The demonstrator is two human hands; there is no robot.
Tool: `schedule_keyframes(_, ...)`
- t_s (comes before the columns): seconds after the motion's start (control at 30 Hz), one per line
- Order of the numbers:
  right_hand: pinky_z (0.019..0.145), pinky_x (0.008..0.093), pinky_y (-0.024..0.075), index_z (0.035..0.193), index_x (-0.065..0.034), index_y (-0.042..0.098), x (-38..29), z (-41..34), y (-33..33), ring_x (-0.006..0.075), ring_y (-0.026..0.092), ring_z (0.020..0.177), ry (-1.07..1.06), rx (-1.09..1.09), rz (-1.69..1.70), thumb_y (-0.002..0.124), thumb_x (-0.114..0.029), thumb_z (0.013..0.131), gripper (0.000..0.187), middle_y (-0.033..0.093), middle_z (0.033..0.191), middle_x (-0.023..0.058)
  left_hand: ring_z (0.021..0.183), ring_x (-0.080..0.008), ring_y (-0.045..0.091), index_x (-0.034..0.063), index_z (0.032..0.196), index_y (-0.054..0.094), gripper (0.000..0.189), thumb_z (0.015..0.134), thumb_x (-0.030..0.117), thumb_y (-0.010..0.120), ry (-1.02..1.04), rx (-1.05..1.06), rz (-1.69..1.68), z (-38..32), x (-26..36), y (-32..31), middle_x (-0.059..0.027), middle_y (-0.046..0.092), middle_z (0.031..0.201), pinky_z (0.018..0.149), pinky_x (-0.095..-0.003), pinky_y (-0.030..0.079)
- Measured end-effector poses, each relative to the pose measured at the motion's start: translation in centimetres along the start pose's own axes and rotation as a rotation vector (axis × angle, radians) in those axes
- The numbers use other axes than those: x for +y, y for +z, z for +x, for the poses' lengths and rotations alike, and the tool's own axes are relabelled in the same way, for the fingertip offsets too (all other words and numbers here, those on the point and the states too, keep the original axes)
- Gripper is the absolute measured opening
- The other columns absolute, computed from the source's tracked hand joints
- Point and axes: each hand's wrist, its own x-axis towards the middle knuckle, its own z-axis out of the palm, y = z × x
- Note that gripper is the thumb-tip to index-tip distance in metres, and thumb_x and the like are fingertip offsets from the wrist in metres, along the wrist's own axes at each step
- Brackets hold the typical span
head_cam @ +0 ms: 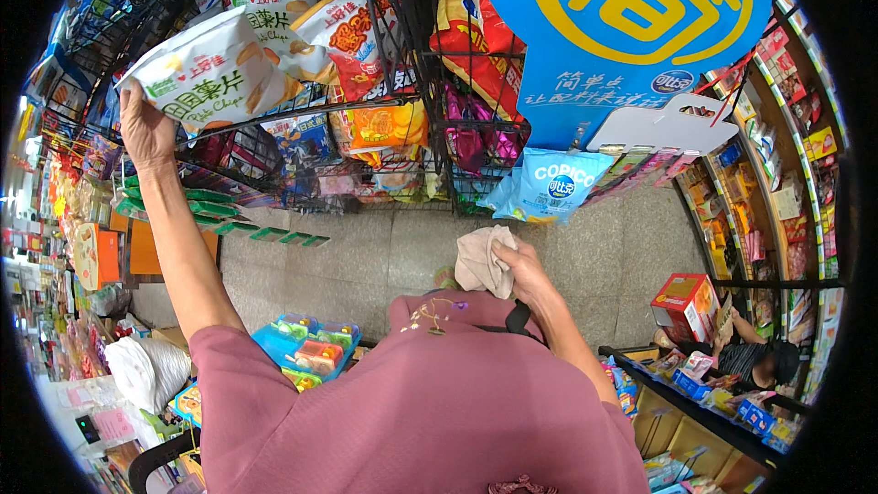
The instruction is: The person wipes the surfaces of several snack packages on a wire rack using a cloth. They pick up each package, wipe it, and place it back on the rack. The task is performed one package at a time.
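My left hand (147, 125) grips the lower left corner of a white bag of potato chips (212, 75), its thumb at the bag's edge. The bag is tilted over the front rail of a black wire basket rack (302, 110). Behind it stand another white chip bag (274, 3) and a white-and-red snack bag (353, 34). In front of my body, above the floor, my right hand (531, 267) holds a crumpled pale pink cloth (483, 261). Small light-blue chip bags (559, 185) hang just beyond that hand.
A large blue display board (562, 68) stands at the rack's right side. Curved shelves of packaged goods (775, 151) line the right. Behind, at lower right, a person (761, 357) is near a red carton (686, 305). Boxed goods (312, 350) are stacked by my left side.
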Motion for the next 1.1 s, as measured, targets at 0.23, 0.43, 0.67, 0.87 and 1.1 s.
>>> schedule_keyframes(0.23,0.087,0.0327,0.0506,0.122,0.0052,0.053,-0.2,-0.4,-1.2,0.0196,0.062,0.100,-0.014,-0.052,-0.078,0.060,-0.014,0.093,0.035,0.063,0.113,0.0123,0.124,-0.0295,0.051,0.0055,0.128,0.056,0.034,0.097,0.018,0.054,-0.076,-0.102,-0.291,-3.3,4.0,-2.3,-0.0117,0.058,0.132,0.108,-0.0532,0.034)
schedule_keyframes(0.43,0.084,0.0310,0.0501,0.119,0.0036,0.056,-0.3,-0.9,-2.4,0.0168,0.062,0.096,-0.027,-0.098,-0.084,0.060,-0.015,0.092,0.032,0.064,0.109,0.0095,0.131,-0.0316,0.043,0.0027,0.131,0.053,0.044,0.092,0.022,0.060,0.062,0.316,-0.076,-5.7,7.9,-4.0,-0.0157,0.049,0.141,0.110,-0.0551,0.030)
schedule_keyframes(0.67,0.075,0.0286,0.0502,0.112,0.0028,0.060,-0.9,-1.7,-3.8,0.0137,0.062,0.086,-0.031,-0.139,-0.103,0.063,-0.016,0.090,0.029,0.066,0.099,0.0070,0.136,-0.0353,0.035,-0.0022,0.143,0.034,0.077,0.087,0.047,0.052,0.022,-0.224,0.032,-13.9,8.0,3.5,-0.0198,0.039,0.147,0.115,-0.0505,0.024)
schedule_keyframes(0.87,0.075,0.0285,0.0502,0.114,0.0029,0.058,-2.5,-3.1,-5.7,0.0144,0.062,0.088,0.003,-0.208,-0.140,0.064,-0.015,0.089,0.031,0.066,0.101,0.0078,0.091,-0.0242,0.046,0.0015,0.106,0.042,0.037,0.086,0.030,0.052,-0.136,-0.259,0.143,-20.5,6.2,16.5,-0.0121,0.044,0.095,0.088,-0.0388,0.038)
schedule_keyframes(1.1,0.083,0.0280,0.0496,0.118,0.0033,0.056,-4.2,-4.8,-8.3,0.0139,0.060,0.097,-0.003,-0.329,-0.124,0.064,-0.013,0.090,0.034,0.064,0.109,0.0082,0.095,-0.0213,0.053,-0.0045,0.093,0.056,0.016,0.090,0.012,0.053,0.184,-0.056,0.635,-25.9,2.0,22.8,-0.0173,0.054,0.101,0.089,-0.0349,0.044)
